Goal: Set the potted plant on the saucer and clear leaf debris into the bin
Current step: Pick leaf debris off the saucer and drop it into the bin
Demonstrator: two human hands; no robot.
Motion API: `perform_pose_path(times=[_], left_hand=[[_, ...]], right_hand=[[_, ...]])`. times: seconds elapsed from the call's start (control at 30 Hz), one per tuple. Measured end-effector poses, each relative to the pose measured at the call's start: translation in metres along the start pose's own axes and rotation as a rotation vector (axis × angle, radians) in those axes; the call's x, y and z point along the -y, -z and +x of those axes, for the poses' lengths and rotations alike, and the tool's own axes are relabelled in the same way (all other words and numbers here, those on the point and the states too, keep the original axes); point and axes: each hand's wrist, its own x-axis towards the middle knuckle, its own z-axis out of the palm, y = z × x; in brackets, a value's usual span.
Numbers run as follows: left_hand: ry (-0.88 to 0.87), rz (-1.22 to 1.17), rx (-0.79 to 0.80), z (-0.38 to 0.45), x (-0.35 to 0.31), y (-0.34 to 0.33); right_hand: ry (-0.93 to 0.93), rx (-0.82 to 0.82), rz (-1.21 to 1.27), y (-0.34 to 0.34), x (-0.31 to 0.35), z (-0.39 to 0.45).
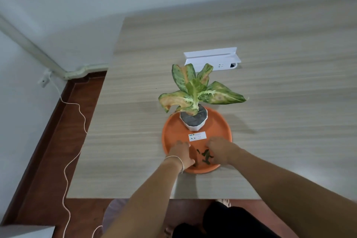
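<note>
orange saucer [222, 121] on bench [270, 83], potted plant [195, 118] at far side; left hand [182, 152] and right hand [220, 150] curled loosely beside leaf debris [205, 155], holding nothing.

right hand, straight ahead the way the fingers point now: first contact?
Probably the white label on the saucer, just beyond the right hand, then the white pot. Depth is unclear, so hedged.

Potted plant [194, 120] upright on orange saucer [218, 127]; leaf debris [205, 155] inside
</note>
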Motion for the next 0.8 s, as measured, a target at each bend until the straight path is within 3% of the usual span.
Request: perform_pose_path(times=[0.27,0.63,0.8], left_hand=[[-0.082,0.046,0.007,0.002,-0.015,-0.005],[-0.046,0.099,-0.069,0.004,-0.023,-0.015],[-0.034,-0.015,-0.083,0.003,-0.019,-0.012]], right_hand=[[0.113,-0.008,-0.05,-0.002,0.011,0.011],[0.035,-0.045,-0.008,-0.018,0.027,0.014],[-0.005,-0.049,0.074,-0.011,0.029,0.016]])
